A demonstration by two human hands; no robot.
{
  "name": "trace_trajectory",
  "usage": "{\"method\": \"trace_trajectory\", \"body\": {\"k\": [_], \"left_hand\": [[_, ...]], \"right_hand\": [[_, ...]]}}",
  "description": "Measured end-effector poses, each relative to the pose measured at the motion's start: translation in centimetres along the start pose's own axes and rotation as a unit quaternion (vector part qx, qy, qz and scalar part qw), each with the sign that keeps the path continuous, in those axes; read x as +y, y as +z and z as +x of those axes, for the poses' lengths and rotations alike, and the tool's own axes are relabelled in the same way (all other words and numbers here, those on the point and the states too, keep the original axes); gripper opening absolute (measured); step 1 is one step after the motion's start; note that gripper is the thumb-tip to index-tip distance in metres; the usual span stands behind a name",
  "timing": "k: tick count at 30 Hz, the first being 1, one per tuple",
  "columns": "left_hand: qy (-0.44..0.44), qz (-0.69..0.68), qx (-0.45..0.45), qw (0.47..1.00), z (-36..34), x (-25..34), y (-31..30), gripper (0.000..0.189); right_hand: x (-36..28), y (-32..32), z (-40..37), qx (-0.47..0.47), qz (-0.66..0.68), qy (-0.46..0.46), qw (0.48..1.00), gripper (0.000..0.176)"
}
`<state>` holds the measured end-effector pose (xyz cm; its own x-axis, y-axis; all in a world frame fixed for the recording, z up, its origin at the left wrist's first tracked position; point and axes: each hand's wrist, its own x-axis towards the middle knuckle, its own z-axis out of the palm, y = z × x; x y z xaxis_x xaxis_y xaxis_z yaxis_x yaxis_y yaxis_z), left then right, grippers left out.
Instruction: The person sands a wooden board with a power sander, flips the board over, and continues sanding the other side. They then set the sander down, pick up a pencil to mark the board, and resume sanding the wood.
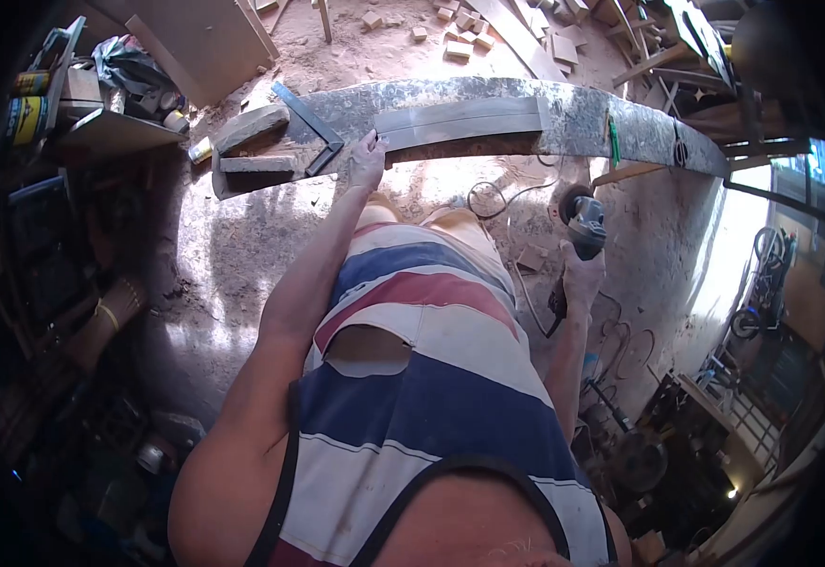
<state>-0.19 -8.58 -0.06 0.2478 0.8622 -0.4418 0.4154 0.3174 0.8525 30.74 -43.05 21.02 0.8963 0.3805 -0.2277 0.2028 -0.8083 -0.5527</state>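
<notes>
My left hand (368, 159) reaches forward and rests on the near edge of a long grey workbench (582, 118), touching a long flat wooden plank (460, 121) that lies along it. My right hand (582, 279) hangs at my side, gripping an angle grinder (582, 219) with its disc end pointing away from me; its cord (526, 283) trails across the floor. A metal try square (313, 128) lies on the bench just left of my left hand, beside thick wood blocks (251, 128).
Sawdust and offcuts (460, 33) cover the floor beyond the bench. Boards lean at the top left, cans and clutter fill shelves on the left (29, 104). A green clamp (613, 142) hangs on the bench's right part. Machines and a bicycle (762, 283) stand at the right.
</notes>
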Motion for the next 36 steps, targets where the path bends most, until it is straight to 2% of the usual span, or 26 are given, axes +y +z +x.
{"method": "trace_trajectory", "body": {"k": [2,4,5,8,11,14,17,20,22,24,29,36], "left_hand": [[0.025,0.061,-0.016,0.998,1.9,-2.7,0.0,0.1],[0.134,0.193,-0.008,0.972,-0.1,0.6,-1.4,0.12],[0.189,0.256,-0.002,0.948,-0.8,2.2,-2.1,0.131],[0.201,0.316,-0.1,0.922,1.3,2.9,-3.0,0.144],[0.264,0.384,-0.111,0.877,2.8,3.4,-2.7,0.138],[0.267,0.421,-0.105,0.86,3.7,3.2,-2.1,0.13],[0.223,0.389,-0.145,0.882,4.9,3.0,-2.1,0.122],[0.272,0.41,-0.107,0.864,4.4,3.1,-2.3,0.116],[0.28,0.412,-0.094,0.862,4.3,2.8,-2.5,0.12],[0.272,0.406,-0.101,0.866,4.8,2.6,-2.4,0.121],[0.266,0.409,-0.111,0.866,5.0,3.2,-2.4,0.106],[0.253,0.41,-0.105,0.87,4.4,3.5,-2.3,0.106]], "right_hand": [[-0.9,1.4,-1.0,-0.003,-0.018,-0.013,1.0,0.062],[-2.0,3.2,-1.8,-0.02,-0.04,-0.003,0.999,0.062],[-2.4,4.4,-2.1,-0.02,-0.023,-0.034,0.999,0.06],[-4.9,7.3,-2.8,-0.067,-0.062,-0.046,0.995,0.06],[-7.3,9.7,-3.1,-0.106,-0.073,-0.093,0.987,0.062],[-8.1,11.3,-3.1,-0.118,-0.087,-0.095,0.985,0.064],[-8.3,11.4,-2.9,-0.112,-0.083,-0.076,0.987,0.066],[-9.1,11.7,-1.9,-0.11,-0.085,-0.078,0.987,0.068],[-10.0,12.0,-1.0,-0.12,-0.078,-0.074,0.987,0.068],[-10.1,13.6,0.4,-0.122,-0.078,-0.11,0.983,0.064],[-13.0,17.6,4.2,-0.182,-0.073,-0.171,0.966,0.059],[-16.9,20.8,7.3,-0.245,-0.087,-0.246,0.934,0.059]]}}
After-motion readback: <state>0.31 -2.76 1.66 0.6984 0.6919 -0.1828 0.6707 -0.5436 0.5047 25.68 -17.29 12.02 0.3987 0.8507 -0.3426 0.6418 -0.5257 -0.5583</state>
